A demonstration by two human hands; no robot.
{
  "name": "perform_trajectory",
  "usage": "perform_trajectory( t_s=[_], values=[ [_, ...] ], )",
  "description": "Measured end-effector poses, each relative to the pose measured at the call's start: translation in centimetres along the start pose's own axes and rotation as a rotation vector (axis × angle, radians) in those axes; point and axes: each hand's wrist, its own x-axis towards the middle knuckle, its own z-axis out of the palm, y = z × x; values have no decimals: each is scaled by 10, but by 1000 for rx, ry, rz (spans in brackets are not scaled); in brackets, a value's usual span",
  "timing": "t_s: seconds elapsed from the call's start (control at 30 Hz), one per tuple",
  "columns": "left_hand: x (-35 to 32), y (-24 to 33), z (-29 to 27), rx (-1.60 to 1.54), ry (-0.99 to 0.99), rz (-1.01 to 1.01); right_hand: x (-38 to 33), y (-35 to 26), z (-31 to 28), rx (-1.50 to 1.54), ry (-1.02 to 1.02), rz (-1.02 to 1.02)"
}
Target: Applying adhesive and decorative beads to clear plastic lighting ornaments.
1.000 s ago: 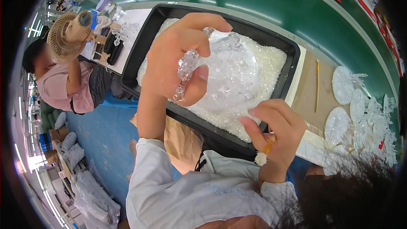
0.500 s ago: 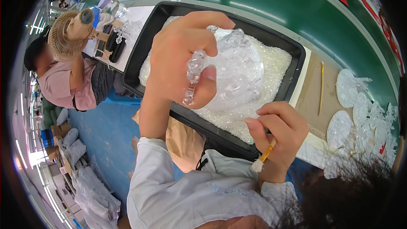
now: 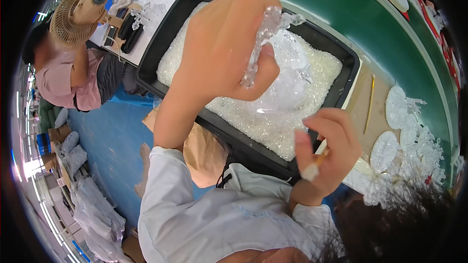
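Note:
My left hand [image 3: 222, 51] is closed around a knobbly clear ornament [image 3: 261, 44], held above the black tray [image 3: 150, 58]. Part of the ornament is hidden behind my fingers. Below it a round, glossy, whitish-clear disc [image 3: 287, 80] shows over the white glittery granules [image 3: 265, 134] in the tray; whether ornament and disc are joined I cannot tell. By the tray's near right edge, my right hand [image 3: 336, 151] keeps a small paintbrush [image 3: 310, 171] tucked in its grip. The pale bristles point back towards me, while thumb and forefinger are apart.
Right of the tray, a thin yellow stick [image 3: 372, 104] lies on brown board [image 3: 358, 100], beside several clear discs with figures [image 3: 396, 107]. At left sit a beige fan [image 3: 75, 17], dark cases [image 3: 131, 31] and a co-worker in pink [image 3: 61, 83]. A green barrier [image 3: 390, 44] runs behind.
My left hand has moved up and right with the ornament, which has turned. My right hand has shifted slightly right, and its brush has tilted. The view has shifted a little.

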Motion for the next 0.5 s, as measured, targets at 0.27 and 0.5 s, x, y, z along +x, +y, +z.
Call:
perform_trajectory(
  t_s=[0.27,0.5],
  values=[
    [15,-54,28,-143,467,564,10,-14,-16,30,-118,156],
    [16,7,-5,-15,-10,-213,6,2,-19,136,-126,221]
  ],
)
